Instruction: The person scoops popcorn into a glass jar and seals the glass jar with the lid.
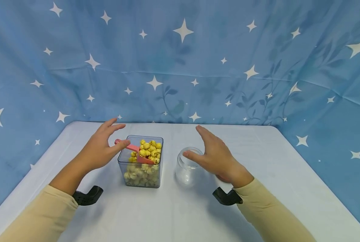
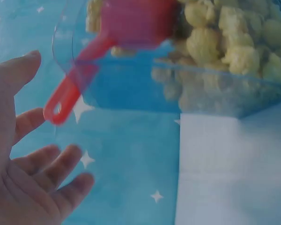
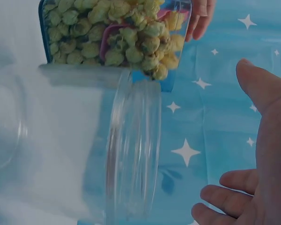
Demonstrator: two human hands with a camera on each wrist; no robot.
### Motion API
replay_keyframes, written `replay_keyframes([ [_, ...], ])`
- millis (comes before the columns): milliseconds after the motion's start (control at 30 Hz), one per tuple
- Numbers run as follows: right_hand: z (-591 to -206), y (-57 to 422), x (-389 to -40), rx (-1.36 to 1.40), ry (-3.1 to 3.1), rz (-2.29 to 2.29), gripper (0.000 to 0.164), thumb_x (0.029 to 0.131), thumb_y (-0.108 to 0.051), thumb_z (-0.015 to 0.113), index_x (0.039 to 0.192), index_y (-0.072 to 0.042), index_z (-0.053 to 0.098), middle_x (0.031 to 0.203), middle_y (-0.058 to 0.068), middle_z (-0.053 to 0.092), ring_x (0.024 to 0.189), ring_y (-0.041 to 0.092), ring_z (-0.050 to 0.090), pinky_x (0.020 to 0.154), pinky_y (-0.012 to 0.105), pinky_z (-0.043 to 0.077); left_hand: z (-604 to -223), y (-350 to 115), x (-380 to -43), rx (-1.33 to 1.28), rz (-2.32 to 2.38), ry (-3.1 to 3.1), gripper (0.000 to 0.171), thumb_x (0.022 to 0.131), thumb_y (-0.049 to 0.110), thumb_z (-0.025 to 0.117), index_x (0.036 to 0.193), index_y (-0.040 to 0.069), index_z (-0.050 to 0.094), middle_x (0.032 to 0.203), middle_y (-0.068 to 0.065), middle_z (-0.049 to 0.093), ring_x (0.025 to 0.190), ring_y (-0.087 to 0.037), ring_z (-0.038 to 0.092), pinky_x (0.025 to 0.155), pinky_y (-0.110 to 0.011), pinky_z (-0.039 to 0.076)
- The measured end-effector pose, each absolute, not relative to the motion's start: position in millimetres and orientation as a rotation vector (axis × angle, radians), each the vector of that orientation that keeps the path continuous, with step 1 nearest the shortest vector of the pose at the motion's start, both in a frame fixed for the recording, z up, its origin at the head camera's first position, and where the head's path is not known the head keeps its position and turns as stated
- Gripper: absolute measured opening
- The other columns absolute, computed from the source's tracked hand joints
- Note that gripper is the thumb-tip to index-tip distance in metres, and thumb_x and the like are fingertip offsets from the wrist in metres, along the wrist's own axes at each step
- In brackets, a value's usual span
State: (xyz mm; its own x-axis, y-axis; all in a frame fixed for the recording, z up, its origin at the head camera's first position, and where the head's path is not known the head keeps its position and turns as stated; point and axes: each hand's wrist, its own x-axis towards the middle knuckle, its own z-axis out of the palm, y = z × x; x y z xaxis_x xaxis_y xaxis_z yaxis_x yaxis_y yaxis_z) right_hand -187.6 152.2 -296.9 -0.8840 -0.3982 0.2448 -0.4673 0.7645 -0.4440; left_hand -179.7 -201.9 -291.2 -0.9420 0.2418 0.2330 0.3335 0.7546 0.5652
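Note:
Yellow popcorn (image 1: 149,147) fills much of a clear square container (image 1: 123,163) left of the table's middle. A pink-red scoop (image 1: 145,160) lies on the popcorn, its handle (image 2: 65,101) sticking out over the container's left rim. My left hand (image 1: 99,148) hovers beside that handle, fingers spread and thumb close to it in the head view. To the right stands an open glass jar (image 1: 183,173), upright, with nothing visible inside. My right hand (image 1: 217,154) is raised at its right side, fingers apart and holding nothing; in the head view it overlaps the jar's rim.
A reddish-brown object (image 1: 222,179) lies on the table, mostly hidden below my right wrist. The white table (image 1: 173,215) ends at a blue curtain (image 1: 180,67) with white stars behind. Each wrist bears a black camera mount (image 1: 88,196).

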Motion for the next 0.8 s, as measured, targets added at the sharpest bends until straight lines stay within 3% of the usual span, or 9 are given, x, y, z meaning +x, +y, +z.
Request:
replay_keyframes([
  [133,-295,139,-185,0.735,-2.844,0.853,0.096,0.087,-0.053,0.073,0.157,-0.003,0.029,0.159,0.012,0.033,0.144,0.032,0.034,0.114,0.053,0.031,-300,-215,-179,-0.415,-1.045,-2.838,0.069,0.098,0.045,0.063,0.151,0.006,0.043,0.152,-0.023,0.038,0.130,-0.041,0.049,0.101,-0.059,0.044],
  [300,-296,127,-185,0.764,-2.888,0.901,0.098,0.086,-0.055,0.074,0.158,-0.006,0.027,0.160,0.009,0.031,0.146,0.029,0.031,0.115,0.052,0.031,-304,-225,-180,-0.355,-1.135,-2.899,0.065,0.097,0.045,0.066,0.147,0.008,0.050,0.131,-0.019,0.061,0.117,-0.037,0.060,0.089,-0.052,0.054],
  [533,-294,105,-193,0.878,-2.911,0.919,0.105,0.081,-0.058,0.078,0.158,-0.009,0.028,0.160,0.007,0.031,0.146,0.026,0.030,0.114,0.050,0.032,-303,-230,-188,-0.408,-1.376,-2.924,0.061,0.098,0.039,0.066,0.145,0.003,0.051,0.118,-0.012,0.066,0.097,-0.025,0.065,0.087,-0.046,0.052],
  [700,-291,91,-199,0.940,-2.957,0.915,0.106,0.078,-0.055,0.082,0.158,-0.010,0.029,0.160,0.006,0.032,0.145,0.025,0.032,0.115,0.047,0.032,-297,-231,-192,-0.409,-1.545,-2.962,0.059,0.099,0.034,0.065,0.147,0.003,0.048,0.123,-0.015,0.064,0.104,-0.028,0.066,0.100,-0.057,0.046],
  [800,-292,84,-203,0.956,-2.988,0.898,0.106,0.076,-0.055,0.083,0.157,-0.010,0.032,0.158,0.006,0.036,0.144,0.025,0.035,0.114,0.046,0.034,-294,-229,-194,-0.389,-1.529,-2.991,0.058,0.099,0.037,0.065,0.145,0.004,0.051,0.123,-0.015,0.063,0.103,-0.027,0.066,0.100,-0.056,0.046],
])
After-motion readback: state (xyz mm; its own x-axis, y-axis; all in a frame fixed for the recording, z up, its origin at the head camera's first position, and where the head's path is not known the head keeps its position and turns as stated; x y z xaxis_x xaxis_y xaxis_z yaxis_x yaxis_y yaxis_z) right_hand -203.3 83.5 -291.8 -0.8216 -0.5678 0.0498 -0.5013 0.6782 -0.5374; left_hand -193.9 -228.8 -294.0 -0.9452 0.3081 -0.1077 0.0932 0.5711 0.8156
